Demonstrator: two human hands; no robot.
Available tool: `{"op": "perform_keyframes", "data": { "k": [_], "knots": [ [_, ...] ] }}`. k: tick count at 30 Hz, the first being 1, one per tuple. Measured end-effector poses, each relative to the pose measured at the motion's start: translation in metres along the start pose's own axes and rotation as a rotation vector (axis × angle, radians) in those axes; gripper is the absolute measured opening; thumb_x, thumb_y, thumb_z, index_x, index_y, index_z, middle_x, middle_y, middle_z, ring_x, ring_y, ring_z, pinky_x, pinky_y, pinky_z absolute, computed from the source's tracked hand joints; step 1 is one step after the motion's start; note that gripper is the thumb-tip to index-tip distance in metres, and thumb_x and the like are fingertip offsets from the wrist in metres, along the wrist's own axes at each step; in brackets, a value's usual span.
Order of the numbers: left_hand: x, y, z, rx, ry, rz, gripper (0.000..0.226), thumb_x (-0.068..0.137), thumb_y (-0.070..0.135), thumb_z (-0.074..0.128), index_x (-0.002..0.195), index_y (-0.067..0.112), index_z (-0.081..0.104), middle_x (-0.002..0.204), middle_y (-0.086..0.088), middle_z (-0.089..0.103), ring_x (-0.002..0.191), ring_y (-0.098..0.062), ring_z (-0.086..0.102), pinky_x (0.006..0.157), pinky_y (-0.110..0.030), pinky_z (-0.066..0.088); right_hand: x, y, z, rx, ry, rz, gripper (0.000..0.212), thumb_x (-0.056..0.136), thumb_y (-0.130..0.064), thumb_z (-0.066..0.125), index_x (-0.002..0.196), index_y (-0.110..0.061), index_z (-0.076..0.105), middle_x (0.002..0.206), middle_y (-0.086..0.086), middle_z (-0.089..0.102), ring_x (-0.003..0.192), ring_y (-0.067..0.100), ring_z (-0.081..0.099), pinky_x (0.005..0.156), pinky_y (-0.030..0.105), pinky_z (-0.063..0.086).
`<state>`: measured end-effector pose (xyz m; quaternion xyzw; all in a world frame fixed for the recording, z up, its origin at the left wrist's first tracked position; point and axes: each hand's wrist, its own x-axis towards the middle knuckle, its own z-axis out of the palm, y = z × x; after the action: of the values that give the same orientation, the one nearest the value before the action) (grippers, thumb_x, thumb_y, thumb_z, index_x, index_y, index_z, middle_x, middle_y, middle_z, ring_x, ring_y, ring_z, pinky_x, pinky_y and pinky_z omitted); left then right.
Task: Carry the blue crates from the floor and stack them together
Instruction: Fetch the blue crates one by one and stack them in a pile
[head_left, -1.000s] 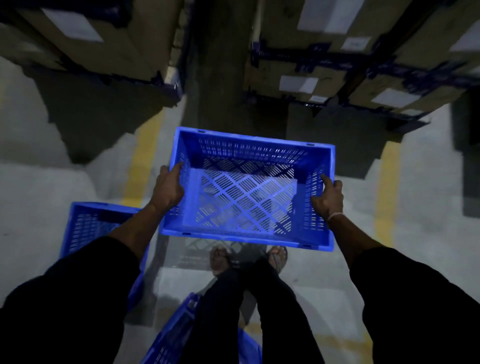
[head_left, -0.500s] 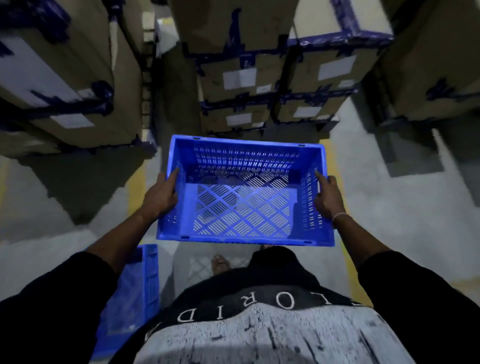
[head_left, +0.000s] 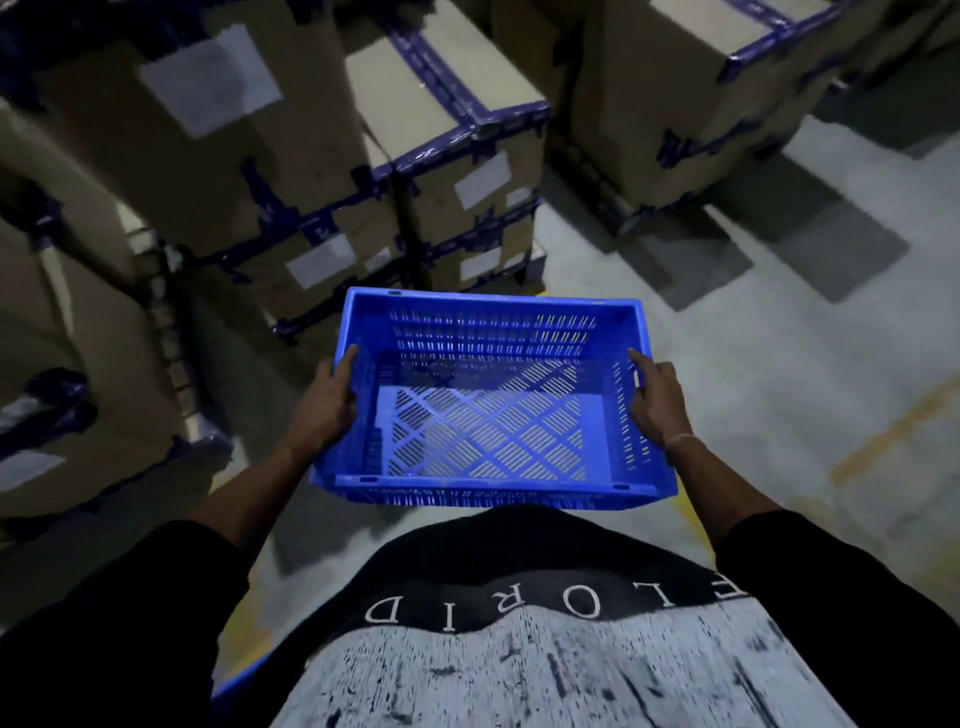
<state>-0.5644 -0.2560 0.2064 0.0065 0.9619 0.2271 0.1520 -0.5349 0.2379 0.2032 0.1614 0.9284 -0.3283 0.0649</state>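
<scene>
A blue crate (head_left: 493, 400) of moulded plastic hangs in the air at the centre of the view, held out in front of the person's waist, well above the grey concrete floor (head_left: 779, 364). It is rectangular and open-topped, with a thick smooth rim; its walls are pierced by rows of short slots, and its base is a lattice of slotted diamonds. The left hand (head_left: 324, 410) grips the short wall at 9 o'clock, fingers wrapped under the rim. The right hand (head_left: 657, 405) clamps the opposite wall at 3 o'clock, thumb along the rim. From 10 to 1 o'clock stand stacked cardboard cartons (head_left: 291, 156), matte brown, bound with dark blue tape and bearing pale labels.
</scene>
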Motion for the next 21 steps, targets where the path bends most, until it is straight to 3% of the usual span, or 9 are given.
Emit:
{"op": "perform_keyframes", "data": {
  "k": [9,14,17,21],
  "knots": [
    [0.125,0.144,0.017,0.059,-0.036,0.307,0.085,0.085,0.003,0.063,0.160,0.018,0.026,0.142,-0.021,0.042,0.106,-0.043,0.060,0.080,-0.048,0.053,0.009,0.081,-0.082,0.049,0.232,0.207,0.058,0.091,0.001,0.047,0.146,-0.015,0.044,0.117,0.026,0.050,0.104,0.044,0.055,0.092,0.039,0.042],
    [0.198,0.223,0.027,0.053,-0.083,0.471,0.088,0.081,0.003,0.067,0.159,0.017,0.029,0.142,-0.021,0.044,0.109,-0.043,0.061,0.084,-0.050,0.054,0.022,0.117,-0.124,0.067,0.334,0.325,0.057,0.091,0.001,0.048,0.146,-0.016,0.044,0.117,0.026,0.049,0.104,0.045,0.054,0.093,0.042,0.043],
    [0.247,0.266,0.039,0.051,-0.103,0.587,0.081,0.082,0.010,0.060,0.157,0.016,0.033,0.139,-0.021,0.047,0.109,-0.042,0.061,0.088,-0.049,0.054,0.037,0.134,-0.143,0.065,0.389,0.392,0.058,0.090,0.002,0.047,0.145,-0.015,0.045,0.116,0.028,0.050,0.102,0.047,0.054,0.092,0.042,0.043],
    [0.315,0.329,0.062,0.009,-0.095,0.687,0.072,0.086,0.004,0.057,0.154,0.013,0.039,0.134,-0.022,0.051,0.108,-0.041,0.061,0.089,-0.046,0.051,0.073,0.159,-0.166,0.050,0.425,0.472,0.059,0.089,0.000,0.048,0.146,-0.015,0.044,0.114,0.029,0.051,0.100,0.048,0.054,0.091,0.043,0.044]
  ]
}}
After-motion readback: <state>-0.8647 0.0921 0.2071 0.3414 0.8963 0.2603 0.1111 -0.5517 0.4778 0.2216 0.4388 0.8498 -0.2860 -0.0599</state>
